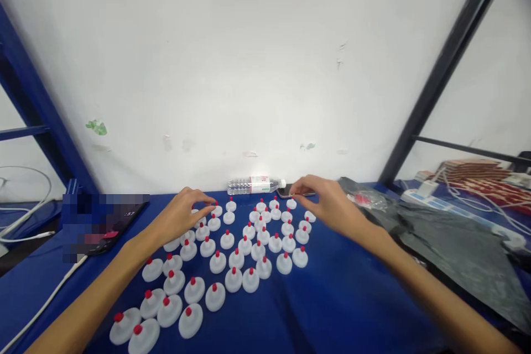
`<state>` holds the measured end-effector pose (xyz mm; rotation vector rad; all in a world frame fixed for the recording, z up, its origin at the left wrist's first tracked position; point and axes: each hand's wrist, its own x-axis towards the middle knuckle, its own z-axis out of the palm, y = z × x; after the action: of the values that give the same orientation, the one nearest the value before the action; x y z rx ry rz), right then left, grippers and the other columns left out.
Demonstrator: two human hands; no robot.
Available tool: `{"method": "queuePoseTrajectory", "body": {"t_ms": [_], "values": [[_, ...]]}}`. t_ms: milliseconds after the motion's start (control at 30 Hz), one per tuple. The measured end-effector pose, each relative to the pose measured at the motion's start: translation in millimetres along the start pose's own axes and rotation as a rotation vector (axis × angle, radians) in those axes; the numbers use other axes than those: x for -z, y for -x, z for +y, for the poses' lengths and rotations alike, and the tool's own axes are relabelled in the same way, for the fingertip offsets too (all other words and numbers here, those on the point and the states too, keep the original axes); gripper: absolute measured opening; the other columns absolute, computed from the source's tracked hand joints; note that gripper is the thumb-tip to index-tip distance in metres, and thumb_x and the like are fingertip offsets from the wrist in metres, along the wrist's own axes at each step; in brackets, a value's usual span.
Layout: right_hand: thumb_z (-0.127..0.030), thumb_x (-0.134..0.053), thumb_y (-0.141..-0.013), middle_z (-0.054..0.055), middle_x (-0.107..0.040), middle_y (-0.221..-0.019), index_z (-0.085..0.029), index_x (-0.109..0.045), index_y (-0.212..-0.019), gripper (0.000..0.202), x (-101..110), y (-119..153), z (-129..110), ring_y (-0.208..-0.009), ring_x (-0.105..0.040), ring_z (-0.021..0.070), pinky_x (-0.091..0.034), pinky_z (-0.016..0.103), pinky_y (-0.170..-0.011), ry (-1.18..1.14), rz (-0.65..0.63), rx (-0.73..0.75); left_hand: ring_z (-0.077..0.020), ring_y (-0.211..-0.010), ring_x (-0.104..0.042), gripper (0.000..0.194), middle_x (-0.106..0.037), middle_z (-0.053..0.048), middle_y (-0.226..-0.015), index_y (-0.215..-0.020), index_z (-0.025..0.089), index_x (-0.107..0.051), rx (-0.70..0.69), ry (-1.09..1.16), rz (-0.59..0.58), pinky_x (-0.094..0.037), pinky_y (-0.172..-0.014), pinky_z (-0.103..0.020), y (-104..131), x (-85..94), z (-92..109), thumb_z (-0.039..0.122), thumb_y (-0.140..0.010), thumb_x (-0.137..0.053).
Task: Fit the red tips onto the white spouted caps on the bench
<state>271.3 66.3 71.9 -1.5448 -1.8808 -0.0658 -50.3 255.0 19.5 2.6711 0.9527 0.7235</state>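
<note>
Many white round caps with red tips stand spread over the blue tabletop, mostly in the left half and middle. At the back left, my left hand has its thumb and index finger closed about the red tip of one white cap. My right hand reaches to the back of the group, its thumb and index finger pinched at the red tip of another white cap. Both of these caps appear to rest on the table. Some caps near my left hand are partly hidden by it.
A clear plastic bottle lies against the white wall, beside a phone. A dark tablet-like device with a cable is at left. Grey plastic bags, a power strip and reddish stacked packs lie at right.
</note>
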Motion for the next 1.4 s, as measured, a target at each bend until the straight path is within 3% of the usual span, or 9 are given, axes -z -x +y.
{"method": "queuePoseTrajectory", "body": {"t_ms": [200, 333, 400, 533, 667, 967, 1067, 1200, 1400], "values": [[-0.017, -0.059, -0.095, 0.002, -0.075, -0.099, -0.025, -0.068, -0.100, 0.013, -19.3, 4.6, 13.8, -0.091, -0.072, 0.0180, -0.057, 0.033, -0.085, -0.101, 0.105, 0.051, -0.0343, -0.105, -0.067, 0.034, -0.079, -0.010, -0.103, -0.102, 0.028, -0.082, -0.006, -0.013, -0.123, -0.052, -0.086, -0.040, -21.8, 13.7, 22.2, 0.055, -0.087, -0.068], [-0.019, -0.059, -0.097, 0.003, -0.074, -0.101, -0.024, -0.068, -0.102, 0.012, -32.7, -3.3, 22.8, -0.092, -0.073, 0.0189, -0.058, 0.034, -0.086, -0.155, 0.187, 0.075, -0.0204, -0.076, -0.069, 0.025, -0.076, -0.005, -0.089, -0.092, 0.020, -0.078, -0.026, -0.030, -0.308, -0.055, -0.071, -0.033, -35.4, 10.3, 35.0, 0.045, -0.091, -0.072], [-0.020, -0.057, -0.098, 0.005, -0.074, -0.102, -0.024, -0.067, -0.103, 0.012, -38.4, -2.4, 27.5, -0.093, -0.073, 0.0199, -0.059, 0.036, -0.086, -0.175, 0.229, 0.075, -0.0168, -0.077, -0.069, 0.025, -0.074, -0.003, -0.091, -0.094, 0.017, -0.074, -0.038, -0.042, -0.359, -0.057, -0.075, -0.034, -37.9, 3.8, 37.0, 0.042, -0.094, -0.071], [-0.019, -0.057, -0.097, 0.005, -0.074, -0.100, -0.025, -0.069, -0.096, 0.013, -45.2, 3.2, 38.6, -0.089, -0.072, 0.0220, -0.059, 0.038, -0.082, -0.180, 0.241, 0.088, -0.0205, -0.097, -0.069, 0.024, -0.073, -0.004, -0.101, -0.097, 0.017, -0.071, -0.066, -0.047, -0.349, -0.056, -0.092, -0.042, -37.9, -11.9, 34.8, 0.041, -0.098, -0.068], [-0.018, -0.056, -0.097, 0.005, -0.074, -0.099, -0.025, -0.069, -0.095, 0.015, -44.1, 6.7, 46.0, -0.090, -0.072, 0.0230, -0.058, 0.040, -0.083, -0.165, 0.268, 0.072, -0.0215, -0.099, -0.067, 0.024, -0.072, -0.004, -0.096, -0.090, 0.017, -0.070, -0.063, 0.043, -0.274, -0.053, -0.094, -0.043, -36.7, -14.5, 37.5, 0.040, -0.096, -0.068], [-0.019, -0.056, -0.097, 0.004, -0.077, -0.104, -0.026, -0.069, -0.102, 0.016, -50.7, 11.0, 33.9, -0.095, -0.073, 0.0241, -0.058, 0.039, -0.086, -0.172, 0.278, 0.019, -0.0277, -0.099, -0.072, 0.042, -0.075, -0.006, -0.098, -0.088, 0.024, -0.054, 0.187, 0.636, 0.066, -0.058, -0.088, -0.042, -23.3, 26.2, 72.4, 0.063, -0.087, -0.068], [-0.019, -0.057, -0.097, 0.003, -0.077, -0.101, -0.028, -0.071, -0.101, 0.017, -56.1, 12.9, 31.9, -0.094, -0.073, 0.0245, -0.057, 0.039, -0.085, -0.176, 0.240, 0.021, -0.0294, -0.099, -0.076, 0.049, -0.076, -0.009, -0.101, -0.089, 0.023, -0.052, 0.291, 0.896, 0.098, -0.060, -0.091, -0.045, -17.6, 28.0, 64.6, 0.066, -0.081, -0.074], [-0.020, -0.056, -0.098, 0.002, -0.078, -0.100, -0.027, -0.070, -0.100, 0.016, -57.2, 6.3, 25.3, -0.092, -0.074, 0.0221, -0.058, 0.037, -0.085, -0.220, 0.232, 0.000, -0.0263, -0.101, -0.077, 0.039, -0.075, -0.007, -0.102, -0.089, 0.022, -0.055, 0.396, 1.165, 0.186, -0.061, -0.092, -0.038, -8.9, 23.6, 41.1, 0.046, -0.081, -0.083], [-0.024, -0.058, -0.096, 0.002, -0.078, -0.094, -0.025, -0.069, -0.098, 0.011, -58.5, -15.4, 7.1, -0.087, -0.076, 0.0209, -0.060, 0.036, -0.085, -0.277, 0.236, -0.032, -0.0135, -0.074, -0.072, 0.013, -0.072, -0.006, -0.093, -0.098, 0.018, -0.064, 0.495, 1.354, 0.339, -0.056, -0.060, -0.019, 1.4, 25.7, 13.2, 0.020, -0.088, -0.072]]}}
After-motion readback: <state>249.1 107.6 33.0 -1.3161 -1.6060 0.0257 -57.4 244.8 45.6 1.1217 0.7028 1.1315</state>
